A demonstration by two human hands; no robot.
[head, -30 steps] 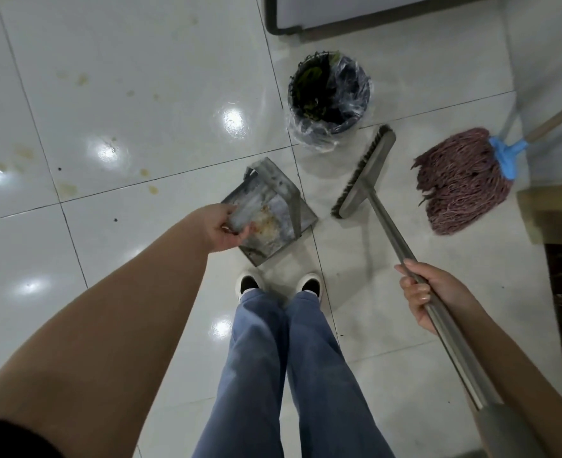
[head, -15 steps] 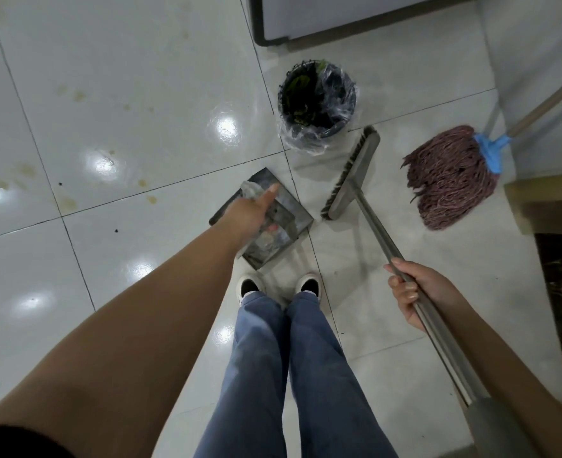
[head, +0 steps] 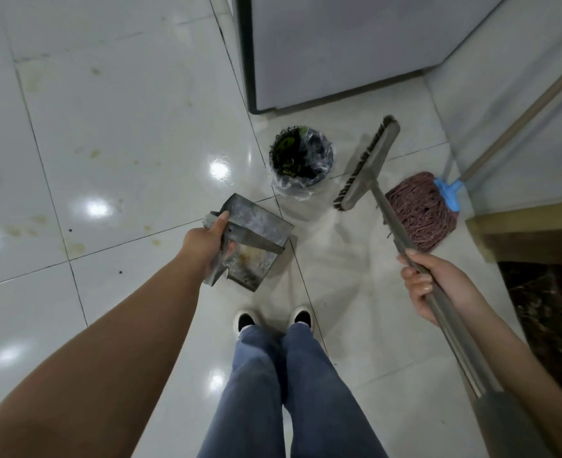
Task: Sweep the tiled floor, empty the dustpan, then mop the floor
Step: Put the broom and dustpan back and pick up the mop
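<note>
We stand on the glossy white tiled floor [head: 114,133], our two shoes [head: 273,320] together below the blue trousers [head: 289,391]. Our left hand [head: 203,241] grips the metal dustpan [head: 251,241] by its near left edge, fingers curled round the rim and the thumb laid along the top; the pan is tilted and some brownish dirt shows on its inner face. Whether the dustpan touches the floor we cannot tell. Our right hand [head: 431,282] is wrapped round the metal handle of the push broom [head: 369,163], whose bristled head is turned on edge, between the waste bin and the mop. The small round waste bin [head: 301,160], lined with a clear plastic bag and holding dark rubbish, stands just beyond the dustpan, near the foot of a grey cabinet [head: 339,51]. The reddish string mop [head: 420,211], with a blue collar and a wooden stick, rests on the floor at the right, leaning toward the wall. Yellowish stains [head: 75,247] mark the tiles at the left.
</note>
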